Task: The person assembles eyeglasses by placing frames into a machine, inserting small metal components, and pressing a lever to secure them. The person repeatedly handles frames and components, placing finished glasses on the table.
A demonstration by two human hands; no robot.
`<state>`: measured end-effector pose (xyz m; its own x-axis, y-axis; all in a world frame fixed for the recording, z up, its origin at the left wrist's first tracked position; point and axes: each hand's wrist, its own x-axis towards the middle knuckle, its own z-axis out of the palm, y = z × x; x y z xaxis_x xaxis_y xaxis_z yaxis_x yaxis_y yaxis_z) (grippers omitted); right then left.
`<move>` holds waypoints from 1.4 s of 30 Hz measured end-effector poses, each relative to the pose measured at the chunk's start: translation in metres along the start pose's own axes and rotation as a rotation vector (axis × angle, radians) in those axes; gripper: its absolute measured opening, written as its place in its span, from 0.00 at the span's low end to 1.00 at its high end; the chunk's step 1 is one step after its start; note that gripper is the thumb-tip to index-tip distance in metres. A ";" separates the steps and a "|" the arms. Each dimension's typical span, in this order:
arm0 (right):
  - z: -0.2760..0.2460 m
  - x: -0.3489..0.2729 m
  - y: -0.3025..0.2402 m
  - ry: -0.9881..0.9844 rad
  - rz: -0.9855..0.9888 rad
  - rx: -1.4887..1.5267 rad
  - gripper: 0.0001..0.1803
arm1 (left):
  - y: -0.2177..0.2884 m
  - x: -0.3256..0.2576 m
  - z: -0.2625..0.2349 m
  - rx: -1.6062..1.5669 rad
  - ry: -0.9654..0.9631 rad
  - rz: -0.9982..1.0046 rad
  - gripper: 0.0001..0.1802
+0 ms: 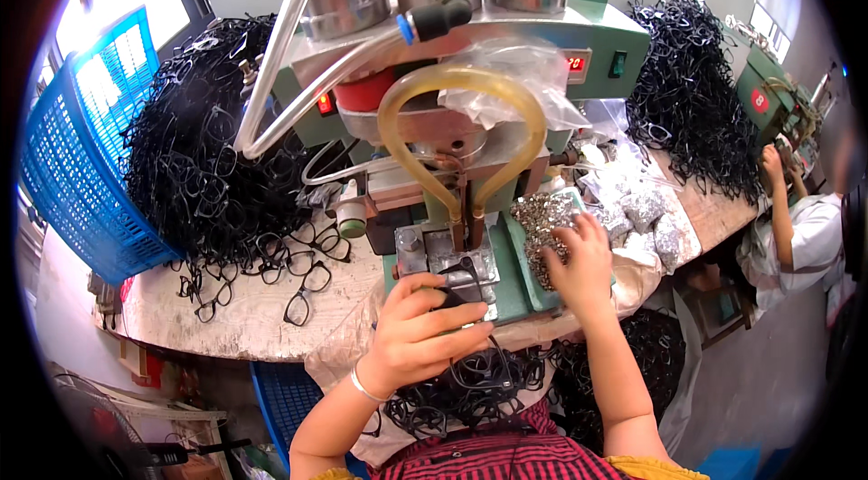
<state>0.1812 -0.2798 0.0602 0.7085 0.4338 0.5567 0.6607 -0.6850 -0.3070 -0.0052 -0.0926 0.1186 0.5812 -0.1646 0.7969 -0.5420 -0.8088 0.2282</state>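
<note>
Green press (601,35) is looming closest to the camera, filling the middle. Left heap (208,136) and right heap (692,91) of black glasses frames are flanking it, probably keeping stock close by. Green tray (542,301) is sitting just right of the metal block (485,268), likely for easy reach. Left hand (411,335) is curling its fingers round one frame (457,296) at that block, I guess to steady it. Right hand (583,272) is holding its fingers half-spread over the tray's shiny bits (540,222); can't tell if they're pinching any.
</note>
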 end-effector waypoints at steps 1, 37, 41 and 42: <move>0.009 -0.005 0.017 0.022 0.010 0.075 0.09 | -0.003 -0.001 0.002 -0.012 0.012 0.011 0.14; -0.001 -0.023 0.009 0.140 0.426 0.792 0.06 | -0.088 -0.158 -0.085 0.538 0.002 -0.712 0.06; -0.019 -0.051 0.028 0.151 0.433 0.743 0.06 | -0.060 -0.142 -0.070 0.163 0.611 -0.878 0.09; -0.026 -0.049 0.020 0.100 0.342 0.760 0.06 | -0.058 -0.140 -0.068 0.099 0.640 -0.910 0.09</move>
<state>0.1534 -0.3304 0.0467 0.8986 0.1949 0.3931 0.4260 -0.1733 -0.8880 -0.0963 0.0162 0.0321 0.3015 0.8100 0.5030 -0.0060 -0.5259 0.8505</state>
